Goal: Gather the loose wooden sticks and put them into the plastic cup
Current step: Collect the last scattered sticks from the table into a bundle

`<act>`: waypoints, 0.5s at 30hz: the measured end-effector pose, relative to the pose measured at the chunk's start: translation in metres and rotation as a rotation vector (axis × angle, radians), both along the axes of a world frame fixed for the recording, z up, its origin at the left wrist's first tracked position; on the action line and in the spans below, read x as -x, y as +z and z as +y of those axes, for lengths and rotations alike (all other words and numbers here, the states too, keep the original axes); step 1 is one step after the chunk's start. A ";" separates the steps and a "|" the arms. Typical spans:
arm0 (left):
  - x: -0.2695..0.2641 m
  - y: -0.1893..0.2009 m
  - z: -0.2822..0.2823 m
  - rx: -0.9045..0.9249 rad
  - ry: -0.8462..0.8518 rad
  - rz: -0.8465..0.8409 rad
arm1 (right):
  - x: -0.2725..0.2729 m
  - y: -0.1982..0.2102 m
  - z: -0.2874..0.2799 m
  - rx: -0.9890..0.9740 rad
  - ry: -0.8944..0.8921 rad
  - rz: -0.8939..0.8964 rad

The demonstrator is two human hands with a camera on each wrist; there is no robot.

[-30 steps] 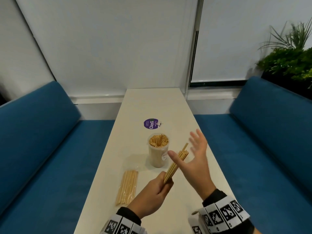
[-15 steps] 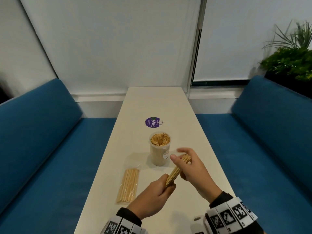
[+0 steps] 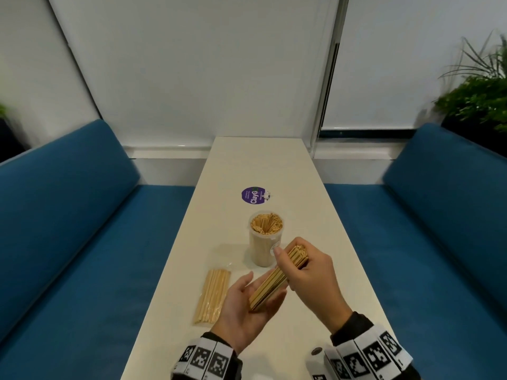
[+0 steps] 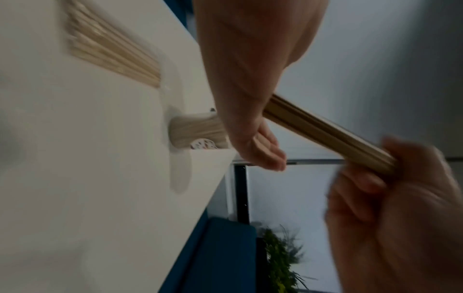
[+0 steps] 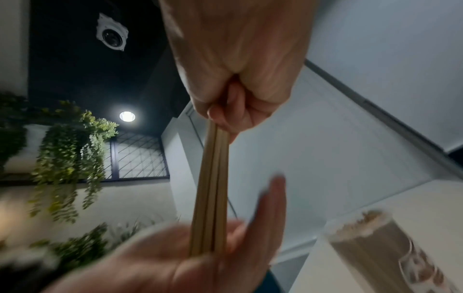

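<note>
The right hand (image 3: 307,270) is curling its fingers and thumb around the far end of a bundle of wooden sticks (image 3: 277,278), holding it above the white table (image 3: 274,165), just in front of the plastic cup (image 3: 264,238). The left hand (image 3: 244,311) is lying palm-up with its fingers nearly straight, and the near end of the bundle is resting across that palm without being gripped. The cup is standing upright near the middle of the table, packed with sticks standing on end. To the left of the hands, a second batch of sticks in a clear wrapper (image 3: 212,296) is lying flat on the table. Beyond the cup a round purple sticker (image 3: 253,196) is showing on the tabletop. Blue benches (image 3: 68,215) are flanking the table on both sides.
</note>
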State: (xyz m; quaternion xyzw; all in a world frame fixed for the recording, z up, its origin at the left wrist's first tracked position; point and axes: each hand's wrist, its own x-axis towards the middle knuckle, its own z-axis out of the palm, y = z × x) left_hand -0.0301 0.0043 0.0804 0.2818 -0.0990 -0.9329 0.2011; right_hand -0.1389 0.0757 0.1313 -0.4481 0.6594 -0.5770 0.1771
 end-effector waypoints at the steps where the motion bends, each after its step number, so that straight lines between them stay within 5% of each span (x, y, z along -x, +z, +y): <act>1: 0.002 0.000 0.000 0.015 0.004 -0.007 | -0.002 -0.002 -0.001 -0.014 0.005 0.008; 5: -0.003 -0.006 0.001 0.259 -0.043 -0.158 | 0.000 -0.005 -0.004 -0.065 0.042 0.016; 12: -0.016 -0.022 -0.004 1.310 -0.248 -0.505 | 0.008 -0.014 -0.018 -0.096 0.026 -0.115; 15: -0.019 -0.028 -0.006 1.427 -0.199 -0.596 | 0.011 -0.021 -0.026 -0.168 0.108 -0.211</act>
